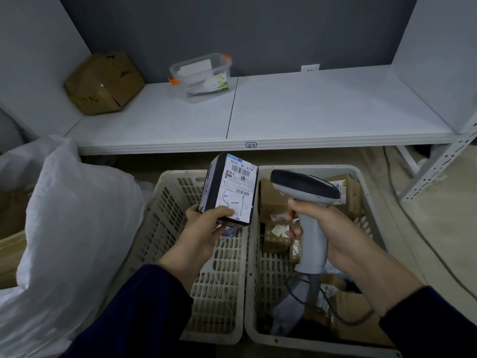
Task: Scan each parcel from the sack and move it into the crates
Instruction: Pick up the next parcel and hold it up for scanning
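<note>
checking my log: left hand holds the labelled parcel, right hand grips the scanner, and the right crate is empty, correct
Not quite: in the head view the right crate holds several brown parcels. The rest stands: the left hand holds the labelled parcel and the right hand grips the scanner.

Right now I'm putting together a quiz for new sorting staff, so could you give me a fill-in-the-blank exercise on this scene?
1. The left hand holds a dark parcel whose white ____ shows barcodes.
2. The right hand grips a grey handheld ____.
3. The brown cardboard parcels lie in the crate on the person's ____.
4. The clear container on the shelf has ____ clips.
Missing words: label; scanner; right; orange.
</note>
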